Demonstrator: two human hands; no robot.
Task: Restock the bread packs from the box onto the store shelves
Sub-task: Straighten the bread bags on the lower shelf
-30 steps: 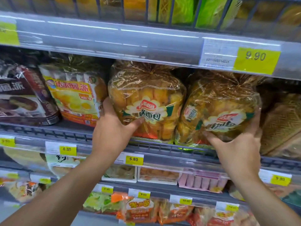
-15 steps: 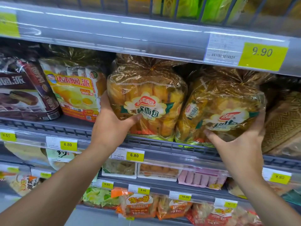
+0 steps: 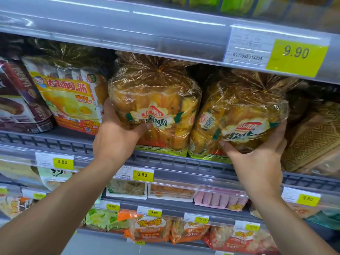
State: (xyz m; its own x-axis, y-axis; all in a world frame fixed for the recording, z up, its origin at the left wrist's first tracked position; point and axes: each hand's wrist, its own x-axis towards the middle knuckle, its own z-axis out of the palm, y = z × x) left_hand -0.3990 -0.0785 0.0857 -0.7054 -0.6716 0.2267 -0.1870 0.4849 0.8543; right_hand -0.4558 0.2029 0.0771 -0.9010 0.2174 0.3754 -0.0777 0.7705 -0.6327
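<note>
Two clear bread packs with brown twisted tops stand side by side on the grey shelf (image 3: 180,162). My left hand (image 3: 117,138) grips the left bread pack (image 3: 156,100) at its lower left side, thumb across the front label. The right bread pack (image 3: 242,115) leans left and is held from below by my right hand (image 3: 257,157), fingers up its right side. Both packs rest on or just above the shelf's front rail. The box is not in view.
A yellow pie bag (image 3: 68,100) and a dark pie bag (image 3: 20,107) stand left of the packs. A woven-pattern pack (image 3: 316,140) sits at the right. The upper shelf rail (image 3: 147,34) hangs close above. Lower shelves hold more packaged goods.
Both packs have been lifted and pushed slightly further back on the shelf. The right pack has tilted more to the left. Both hands keep their grip.
</note>
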